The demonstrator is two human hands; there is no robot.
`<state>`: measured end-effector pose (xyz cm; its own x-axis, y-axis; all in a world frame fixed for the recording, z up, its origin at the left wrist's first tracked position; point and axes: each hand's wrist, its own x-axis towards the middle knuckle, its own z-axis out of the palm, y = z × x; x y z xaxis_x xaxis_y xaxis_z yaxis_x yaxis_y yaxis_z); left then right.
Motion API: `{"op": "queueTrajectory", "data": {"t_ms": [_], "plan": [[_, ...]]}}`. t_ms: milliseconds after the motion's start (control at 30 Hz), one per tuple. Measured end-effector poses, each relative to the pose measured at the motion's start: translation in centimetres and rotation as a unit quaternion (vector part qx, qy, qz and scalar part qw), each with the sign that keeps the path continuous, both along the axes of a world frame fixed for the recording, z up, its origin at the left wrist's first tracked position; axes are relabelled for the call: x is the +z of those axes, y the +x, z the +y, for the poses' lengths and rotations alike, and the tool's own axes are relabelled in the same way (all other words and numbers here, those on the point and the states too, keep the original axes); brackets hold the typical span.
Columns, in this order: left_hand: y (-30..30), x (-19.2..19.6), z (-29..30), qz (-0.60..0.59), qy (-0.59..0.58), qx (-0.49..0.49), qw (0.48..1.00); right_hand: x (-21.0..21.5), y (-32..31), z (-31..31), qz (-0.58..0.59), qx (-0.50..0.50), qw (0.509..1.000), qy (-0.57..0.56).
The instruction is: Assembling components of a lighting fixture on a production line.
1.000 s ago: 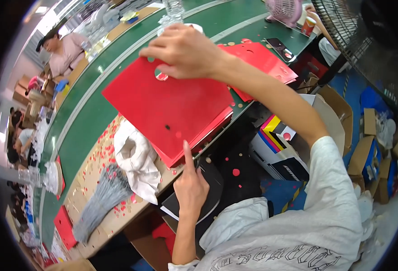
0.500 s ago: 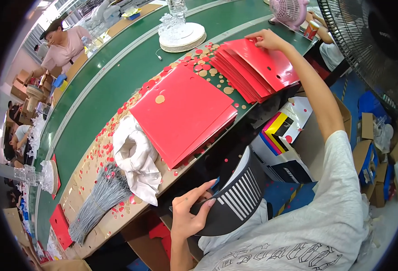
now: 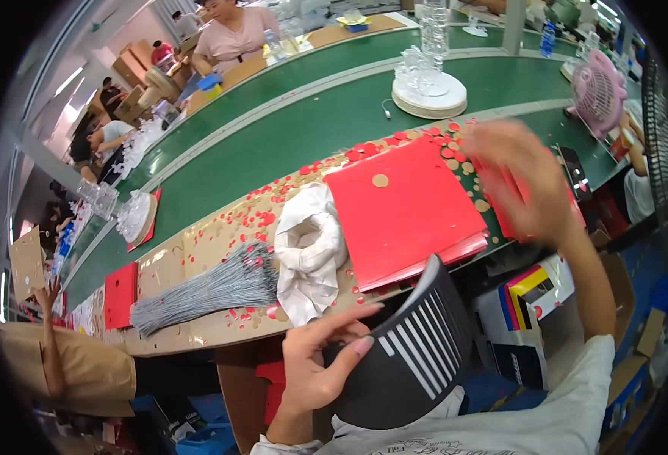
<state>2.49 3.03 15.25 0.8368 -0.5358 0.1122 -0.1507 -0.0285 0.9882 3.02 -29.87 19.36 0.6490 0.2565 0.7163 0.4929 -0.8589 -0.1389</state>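
Observation:
Thumb and fingers of my left hand [image 3: 311,371] close on the edge of a black cap [image 3: 417,356] with white stripes, low in front of my grey shirt. My right hand [image 3: 527,178] is smeared by motion above a stack of red sheets [image 3: 504,197] with punched holes; whether it holds anything cannot be seen. It largely covers that stack. Left of it, at the table edge, another pile of red sheets [image 3: 409,212] has a tan paper disc [image 3: 380,180] on top. A crumpled white cloth [image 3: 307,246] touches this pile's left side.
A bundle of grey wire ties [image 3: 205,292] lies on brown cardboard among red and tan discs. Beyond are a white round stand [image 3: 431,95] and a pink fan [image 3: 599,91]. A dark fan guard [image 3: 660,144] rises at right; below the table is an open box [image 3: 519,341]. Other people work around.
The view has turned left, so the table appears further right. My right hand has left the top red sheet's far edge and is moving over the stack. My left hand stays at the cap.

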Motion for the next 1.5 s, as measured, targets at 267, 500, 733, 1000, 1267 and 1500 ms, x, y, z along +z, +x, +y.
{"op": "queueTrajectory", "data": {"t_ms": [267, 500, 733, 1000, 1267, 1500], "plan": [[3.2, 2.9, -2.2, -0.103, -0.116, 0.103, 0.983, -1.5, -4.8, 11.0, -0.016, 0.117, 0.989, -0.091], [4.1, 3.0, -1.9, -0.127, -0.127, 0.097, 0.979, -1.8, -2.8, 10.7, -0.066, 0.127, 0.989, 0.02], [3.6, 2.9, -1.0, -0.182, -0.096, 0.091, 0.974, -0.6, -2.3, 11.7, -0.048, 0.134, 0.989, -0.05], [2.2, 5.2, 0.0, -0.239, -0.134, 0.044, 0.961, 0.4, -2.8, 12.4, 0.031, 0.203, 0.973, 0.106], [2.1, 4.9, -0.5, -0.201, -0.174, -0.015, 0.964, -0.3, -2.5, 11.0, 0.099, 0.268, 0.941, 0.182], [2.0, 4.9, -1.1, -0.184, -0.191, -0.006, 0.964, -1.4, -3.7, 10.7, -0.043, 0.183, 0.976, 0.114]]}}
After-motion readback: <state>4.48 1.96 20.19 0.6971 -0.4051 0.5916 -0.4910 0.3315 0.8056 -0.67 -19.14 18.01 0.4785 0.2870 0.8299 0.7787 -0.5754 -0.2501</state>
